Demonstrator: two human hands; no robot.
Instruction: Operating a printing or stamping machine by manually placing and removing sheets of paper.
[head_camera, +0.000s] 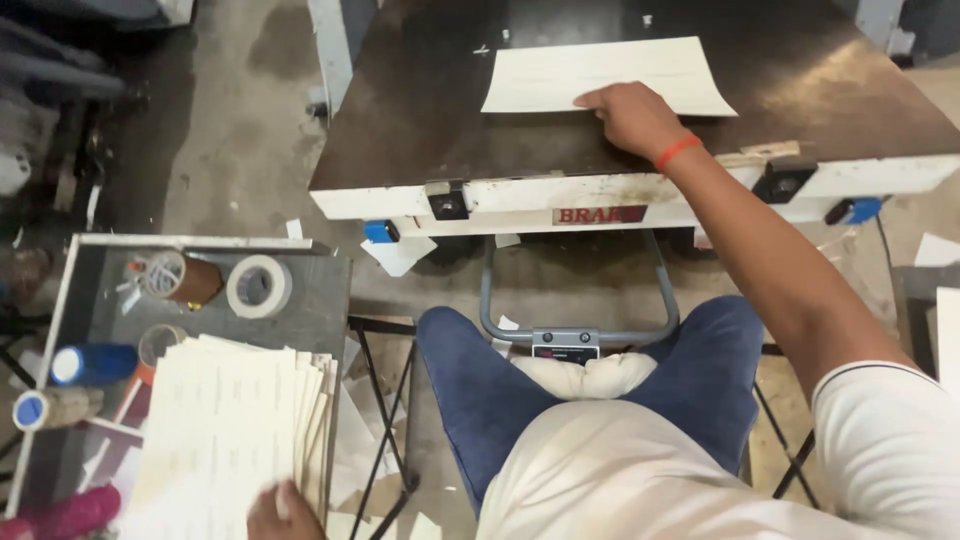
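So from my remote seat this is what I had; the right hand (632, 115) was stretched out over the dark machine surface (420, 110), lying flat with its fingers pressed down on the near edge of a cream paper sheet (600, 72); that grip wasn't closed round anything, just a palm-down press, with an orange band (677, 151) on the wrist; the sheet lay flat toward the far middle of the surface, its near-right corner sticking out past the hand; the left hand (283, 512) sat way down at the bottom edge of the view, touching the near end of a fanned stack of cream sheets (235, 430) on the side surface (300, 320) to the left; only a bit of that hand showed, so I couldn't tell how its grip was set or whether it actually pinched the stack; beyond the stack sat a white tape roll (259, 286), a brown tape roll (180, 278) just beside it, and two blue-capped spools (80, 365) nearer the left rim; the person sat in blue trousers (480, 390), knees apart, with a grey metal loop handle (580, 310) hanging under the machine's white front edge (520, 190) between them; paper scraps (398, 255) littered the floor.
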